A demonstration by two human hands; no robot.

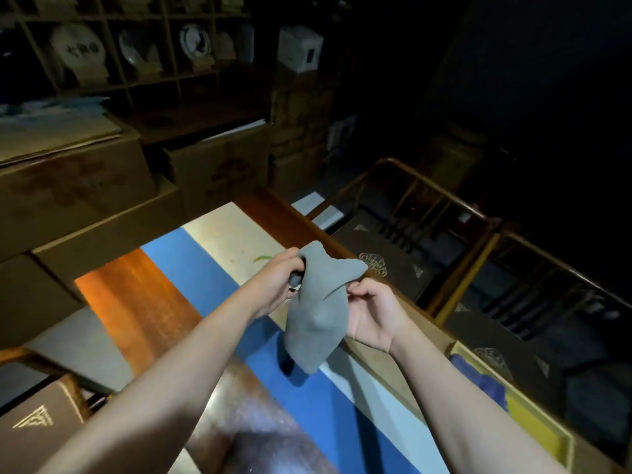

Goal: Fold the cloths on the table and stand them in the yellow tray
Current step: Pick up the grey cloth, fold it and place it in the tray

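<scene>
A grey cloth (316,313) hangs in the air above the table, bunched and drooping to a point. My left hand (275,285) grips its upper left edge, fingers closed around the fabric. My right hand (371,313) pinches its right edge between thumb and fingers. The yellow tray (543,436) sits at the table's right edge, near my right forearm. A blue cloth (478,381) lies in the tray's far end, partly hidden by my arm.
The wooden table (136,302) carries a blue and cream runner (212,268). Dark wooden chairs (427,234) stand along the right side. Cardboard boxes (68,186) and shelves with plates (136,53) fill the left and back. A brown box (37,422) sits at lower left.
</scene>
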